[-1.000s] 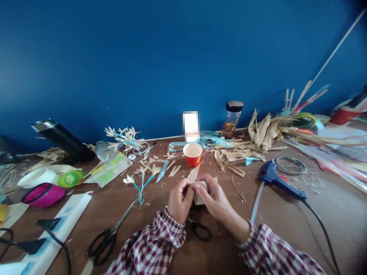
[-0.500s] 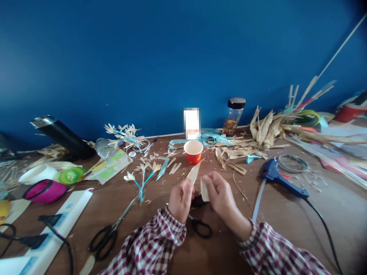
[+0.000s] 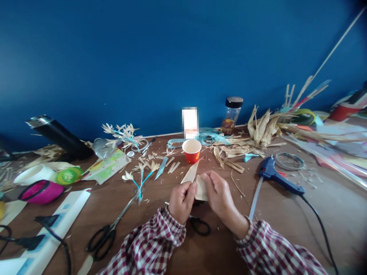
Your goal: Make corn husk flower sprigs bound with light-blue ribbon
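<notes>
Between my hands are pale pieces of dried corn husk. My left hand is closed, thumb pressed on the fingers, with a pointed strip of corn husk sticking out beyond it towards the red paper cup. My right hand pinches a wider piece of husk, whose near edge meets the left thumb. Whether the two pieces are joined is hidden by the fingers. Below the hands lies a small pair of scissors with a black handle loop, its other parts mostly covered.
Larger scissors and blue-stemmed husk flowers lie to the left, beside a power strip. On the right rest a blue glue gun with its cord and a heap of husks. A lidded jar stands near the wall.
My right hand has moved left, bringing its husk piece up against my left hand. The left hand's strip has tilted slightly. The whole view has shifted a little.
</notes>
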### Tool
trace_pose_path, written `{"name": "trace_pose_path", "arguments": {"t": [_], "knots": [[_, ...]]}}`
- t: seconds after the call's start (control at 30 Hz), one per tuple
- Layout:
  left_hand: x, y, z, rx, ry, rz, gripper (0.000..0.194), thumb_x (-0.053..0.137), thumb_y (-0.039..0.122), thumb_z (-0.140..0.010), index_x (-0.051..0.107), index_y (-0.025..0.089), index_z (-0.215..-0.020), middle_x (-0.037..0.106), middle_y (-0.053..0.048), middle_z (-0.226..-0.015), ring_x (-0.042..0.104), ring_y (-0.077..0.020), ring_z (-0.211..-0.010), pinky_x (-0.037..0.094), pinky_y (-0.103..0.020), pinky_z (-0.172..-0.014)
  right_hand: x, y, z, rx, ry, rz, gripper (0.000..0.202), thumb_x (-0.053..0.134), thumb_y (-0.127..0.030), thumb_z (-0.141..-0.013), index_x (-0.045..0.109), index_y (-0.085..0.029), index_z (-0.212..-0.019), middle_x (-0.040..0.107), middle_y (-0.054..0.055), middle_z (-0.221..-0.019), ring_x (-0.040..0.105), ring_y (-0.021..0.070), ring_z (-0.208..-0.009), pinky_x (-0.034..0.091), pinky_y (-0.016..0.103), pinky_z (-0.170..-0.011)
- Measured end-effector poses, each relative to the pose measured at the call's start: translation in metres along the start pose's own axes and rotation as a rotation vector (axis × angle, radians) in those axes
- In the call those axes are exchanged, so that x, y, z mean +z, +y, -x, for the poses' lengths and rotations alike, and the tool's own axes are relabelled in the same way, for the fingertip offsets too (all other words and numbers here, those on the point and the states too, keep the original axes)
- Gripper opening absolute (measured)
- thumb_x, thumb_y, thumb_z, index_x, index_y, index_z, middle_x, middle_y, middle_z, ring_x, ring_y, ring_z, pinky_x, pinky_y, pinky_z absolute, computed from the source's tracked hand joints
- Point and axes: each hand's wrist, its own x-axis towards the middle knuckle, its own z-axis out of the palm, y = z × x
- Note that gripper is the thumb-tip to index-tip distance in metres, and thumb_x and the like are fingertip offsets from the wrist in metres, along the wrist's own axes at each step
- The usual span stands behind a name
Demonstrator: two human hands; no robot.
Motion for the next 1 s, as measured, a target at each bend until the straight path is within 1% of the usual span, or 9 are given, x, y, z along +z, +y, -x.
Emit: {"name": "trace_pose_path", "arguments": {"t": [0.1,0.17,0.2,0.23,0.3,0.53,0.73,0.83,1.0], "knots": [[-0.005,0.0,-0.004,-0.02,0.094,0.094,0.039,0.043,0.04,-0.088,0.044,0.02,-0.055,0.042,0.003,-0.051,0.039,-0.0095,-0.045,0.032,-0.022,-0.045,-0.004,0.002,-0.002,0.004,-0.005,-0.023,0.023,0.04,-0.035,-0.093,0.051,-0.019,-0.081,0.048,-0.004,-0.061,0.043,0.0113,-0.054,0.034,0.022,-0.05],[-0.009,0.003,-0.006,-0.021,-0.039,0.177,0.015,0.055,0.035,-0.082,0.056,0.02,-0.078,0.051,0.002,-0.061,0.046,-0.01,-0.051,0.038,-0.021,-0.048,-0.006,0.002,-0.004,-0.001,-0.063,-0.065,0.02,0.04,-0.036,-0.093,0.05,-0.019,-0.088,0.05,-0.003,-0.065,0.045,0.0116,-0.056,0.036,0.022,-0.051],[-0.011,0.005,-0.008,-0.027,-0.153,0.227,0.02,0.061,0.031,-0.078,0.056,0.021,-0.095,0.054,0.001,-0.067,0.05,-0.0104,-0.054,0.041,-0.021,-0.05,-0.008,0.001,-0.004,-0.003,-0.103,-0.095,0.019,0.04,-0.036,-0.093,0.049,-0.02,-0.091,0.051,-0.003,-0.068,0.046,0.0117,-0.058,0.037,0.022,-0.052],[-0.012,0.006,-0.009,-0.043,-0.265,0.28,0.036,0.065,0.029,-0.075,0.051,0.023,-0.108,0.056,0.001,-0.07,0.051,-0.0106,-0.056,0.043,-0.021,-0.051,-0.009,-0.001,-0.004,-0.003,-0.151,-0.128,0.019,0.039,-0.036,-0.093,0.049,-0.02,-0.094,0.053,-0.002,-0.07,0.047,0.0118,-0.059,0.038,0.022,-0.052],[-0.015,0.007,-0.011,-0.094,-0.404,0.373,0.049,0.067,0.028,-0.073,0.044,0.024,-0.117,0.056,0.002,-0.068,0.051,-0.0095,-0.052,0.043,-0.02,-0.048,-0.011,-0.004,-0.004,0.012,-0.246,-0.195,0.02,0.038,-0.037,-0.093,0.048,-0.021,-0.096,0.052,-0.002,-0.07,0.047,0.0114,-0.057,0.038,0.021,-0.051],[-0.02,0.001,-0.016,-0.19,-0.535,0.509,0.042,0.073,0.036,-0.068,0.046,0.023,-0.096,0.057,0.003,-0.063,0.053,-0.0092,-0.049,0.043,-0.018,-0.042,-0.016,-0.017,0.0,0.04,-0.462,-0.328,0.021,0.039,-0.037,-0.092,0.051,-0.02,-0.089,0.051,-0.002,-0.071,0.048,0.0116,-0.059,0.042,0.023,-0.052],[-0.022,0.003,-0.016,-0.222,-0.5,0.448,0.035,0.074,0.04,-0.065,0.05,0.021,-0.082,0.06,0.002,-0.062,0.053,-0.0094,-0.046,0.042,-0.02,-0.042,-0.016,-0.015,-0.003,0.102,-0.551,-0.28,0.026,0.041,-0.043,-0.09,0.054,-0.021,-0.094,0.059,0.002,-0.079,0.055,0.016,-0.07,0.047,0.027,-0.059],[-0.023,0.003,-0.016,-0.222,-0.533,0.477,0.035,0.078,0.036,-0.06,0.049,0.019,-0.069,0.057,0.005,-0.056,0.05,-0.0071,-0.043,0.04,-0.018,-0.042,-0.019,-0.011,-0.006,0.097,-0.632,-0.231,0.029,0.043,-0.044,-0.089,0.055,-0.019,-0.097,0.061,0.004,-0.084,0.057,0.0181,-0.078,0.049,0.03,-0.066],[-0.027,0.004,-0.013,-0.303,-0.662,0.479,0.028,0.081,0.025,-0.056,0.058,0.018,-0.071,0.061,0.002,-0.06,0.055,-0.0106,-0.049,0.045,-0.023,-0.049,-0.019,-0.007,-0.008,0.06,-0.646,-0.198,0.027,0.044,-0.044,-0.088,0.056,-0.021,-0.095,0.063,0.005,-0.087,0.058,0.0198,-0.084,0.049,0.033,-0.073]]}}
